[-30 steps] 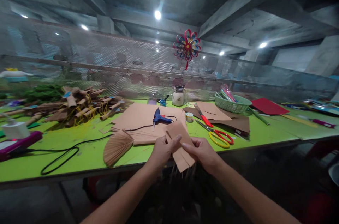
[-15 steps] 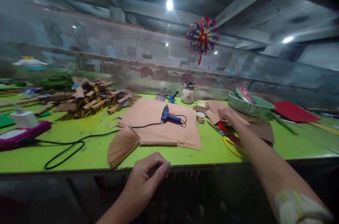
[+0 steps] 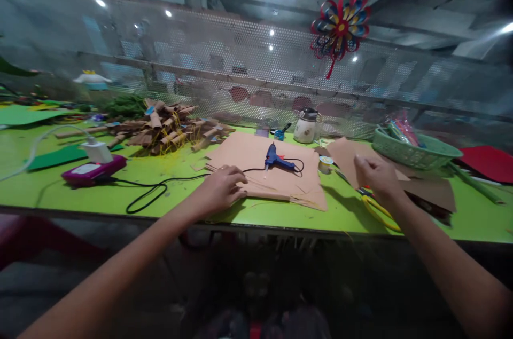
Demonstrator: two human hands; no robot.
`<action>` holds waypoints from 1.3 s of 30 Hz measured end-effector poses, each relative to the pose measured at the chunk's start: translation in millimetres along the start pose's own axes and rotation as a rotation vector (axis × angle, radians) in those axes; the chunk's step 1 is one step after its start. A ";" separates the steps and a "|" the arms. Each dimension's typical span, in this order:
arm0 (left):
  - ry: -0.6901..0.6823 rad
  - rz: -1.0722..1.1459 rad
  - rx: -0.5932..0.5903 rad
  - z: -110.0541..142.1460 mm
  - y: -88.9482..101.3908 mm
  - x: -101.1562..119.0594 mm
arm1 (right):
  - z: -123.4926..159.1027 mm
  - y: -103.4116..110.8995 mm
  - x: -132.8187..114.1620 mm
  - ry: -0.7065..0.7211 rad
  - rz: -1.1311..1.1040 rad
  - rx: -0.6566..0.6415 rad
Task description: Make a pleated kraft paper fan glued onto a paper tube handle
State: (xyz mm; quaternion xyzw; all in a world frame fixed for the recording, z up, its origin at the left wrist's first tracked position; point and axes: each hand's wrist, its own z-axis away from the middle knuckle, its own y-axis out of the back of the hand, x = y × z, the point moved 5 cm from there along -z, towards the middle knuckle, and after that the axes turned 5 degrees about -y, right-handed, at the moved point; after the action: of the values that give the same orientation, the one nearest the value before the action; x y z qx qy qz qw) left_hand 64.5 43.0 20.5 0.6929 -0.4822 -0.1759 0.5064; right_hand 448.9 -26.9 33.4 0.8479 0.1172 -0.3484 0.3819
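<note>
"Report on the left hand [image 3: 224,189]?"
"Centre of the frame, palm down over the left front edge of the stacked light-brown paper sheets [image 3: 236,149]. Fingers bent; its underside is hidden, so whether that grip holds anything cannot be told."
"And the right hand [image 3: 377,173]?"
"Right of centre, above the loose light-brown paper pieces [image 3: 342,155]. Grip clenched, fingers curled in; whether paper is pinched in it, I cannot tell."
"Items nearby?"
"The blue plastic glue gun [image 3: 277,160] rests on the stack, its tip toward the top of the frame. Just right of the stack: a small, pale, round spool [image 3: 325,164]. Yellow-handled scissors [image 3: 379,213] lie below the right hand, partly covered."
"Remaining surface?"
"Lime-green tabletop [image 3: 276,219]. Heap of brown paper tubes [image 3: 172,131], left of centre; light-green woven plastic basket [image 3: 417,155], right side of the frame."
</note>
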 end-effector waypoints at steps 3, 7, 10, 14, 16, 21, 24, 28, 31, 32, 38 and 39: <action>-0.036 -0.051 -0.075 1.0 -9.7 4.3 | 56.3 -23.6 -37.2 0.158 -0.061 -0.286; -0.025 -0.113 -0.134 -1.3 -14.4 -2.4 | 117.0 -42.0 -78.3 0.286 -0.141 -0.550; -0.019 -0.123 -0.176 -4.1 -9.5 -10.5 | 136.9 -52.4 -83.9 0.141 -0.270 -0.603; -0.005 -0.115 -0.182 -1.4 2.1 -9.0 | 152.5 -70.4 -76.7 -0.119 -0.467 -0.679; -0.002 -0.064 -0.119 3.3 8.3 2.6 | 157.9 -77.0 -76.1 -0.233 -0.582 -0.699; 0.100 0.365 0.185 25.6 10.6 42.9 | 166.0 -83.9 -89.3 -0.390 -0.841 -0.725; 0.343 0.675 0.323 44.6 -8.0 53.3 | 171.1 -81.6 -97.6 -0.308 -0.818 -0.669; 0.599 1.031 0.402 65.4 -38.7 68.9 | 182.1 -62.9 -110.7 0.120 -0.396 -0.347; 0.664 1.244 0.388 68.6 -53.7 86.1 | 201.2 -55.1 -129.7 0.509 -0.024 -0.175; 0.663 1.302 0.385 67.3 -56.8 91.4 | 207.5 -56.1 -135.0 0.593 0.068 -0.163; 0.581 1.543 0.499 55.7 -67.2 99.0 | 230.2 -57.3 -157.9 0.740 0.173 -0.235; 0.569 1.568 0.494 54.9 -68.7 97.7 | 231.1 -53.0 -159.5 0.726 0.114 -0.269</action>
State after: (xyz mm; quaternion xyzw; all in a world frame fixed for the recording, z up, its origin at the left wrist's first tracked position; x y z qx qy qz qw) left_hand 104.2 -67.4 -38.8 0.2684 -0.7000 0.5132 0.4178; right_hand 192.1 -148.7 4.3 0.8635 0.2421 0.0148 0.4423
